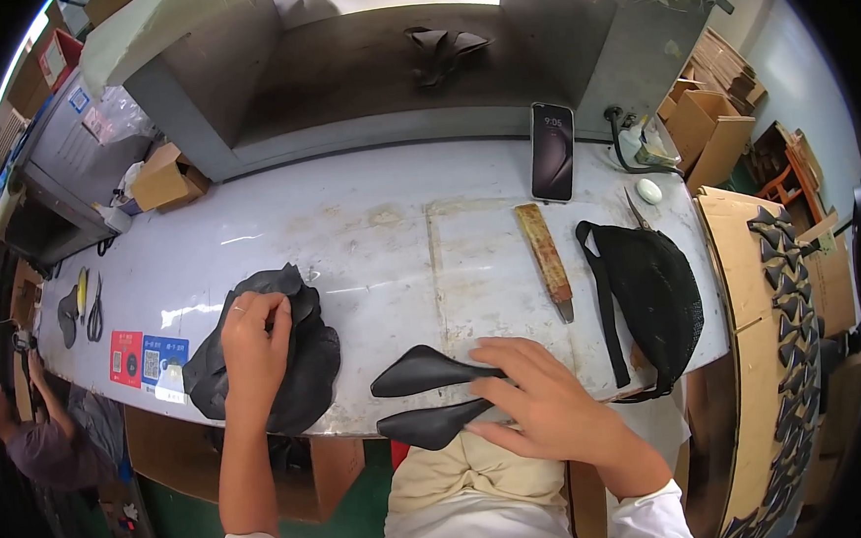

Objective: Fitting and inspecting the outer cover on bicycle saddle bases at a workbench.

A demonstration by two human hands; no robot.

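My left hand (254, 339), a ring on one finger, rests on a heap of soft black leather-like pieces (304, 370) at the table's left front. Its fingers are pinched together on the heap; how many pieces they grip is hidden. My right hand (547, 400) is closed around the right ends of two smooth, pointed black pieces, an upper one (422, 370) and a lower one (432, 426). These stick out leftward, slightly apart, at the front edge. Whether they join under my fingers is hidden.
On the white table (370, 243) are a phone (553, 153), a worn wooden-handled blade (545, 257), a black mesh bag (655, 305) and scissors (95, 311). Behind stands a grey metal box (340, 77) with black pieces inside. Boards (751, 348) at right carry rows of black pieces.
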